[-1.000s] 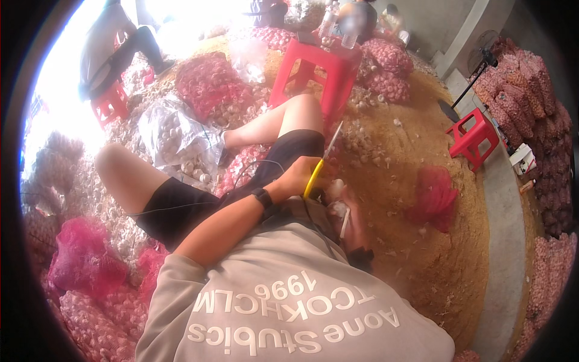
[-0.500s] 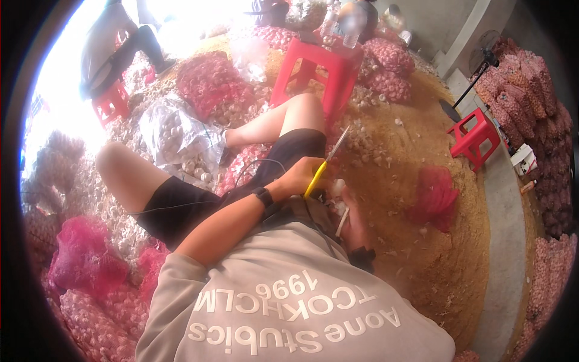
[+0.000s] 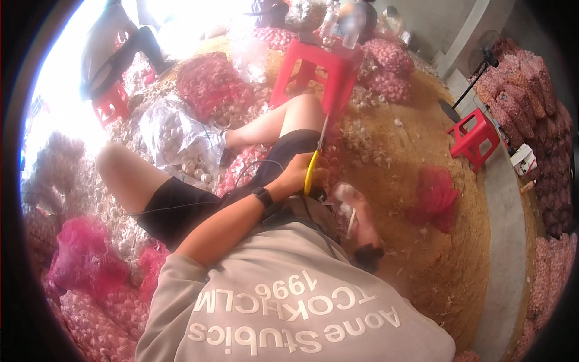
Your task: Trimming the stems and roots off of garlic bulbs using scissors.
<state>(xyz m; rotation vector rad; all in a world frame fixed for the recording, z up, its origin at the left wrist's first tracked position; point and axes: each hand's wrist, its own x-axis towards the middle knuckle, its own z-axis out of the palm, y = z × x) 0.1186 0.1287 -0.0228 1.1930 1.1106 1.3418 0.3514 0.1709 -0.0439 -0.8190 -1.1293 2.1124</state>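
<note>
My left hand, with a dark watch on its wrist, is closed round a pair of scissors with yellow handles. Their metal blades point away from me, over the edge of my shorts. To the right of it, my right hand holds a pale garlic bulb. A whitish stem sticks out from that hand toward my shirt. Its fingers are partly hidden and slightly blurred. The two hands are a little apart, in front of my belly.
Loose garlic lies heaped round my legs, partly in a clear plastic bag. Red stools stand ahead and at right. A red mesh bag lies on the brown floor. Filled sacks are stacked right; other people sit at the back.
My right hand has moved right, away from my left, carrying the garlic. The scissors have swung so that their tips point more straight ahead.
</note>
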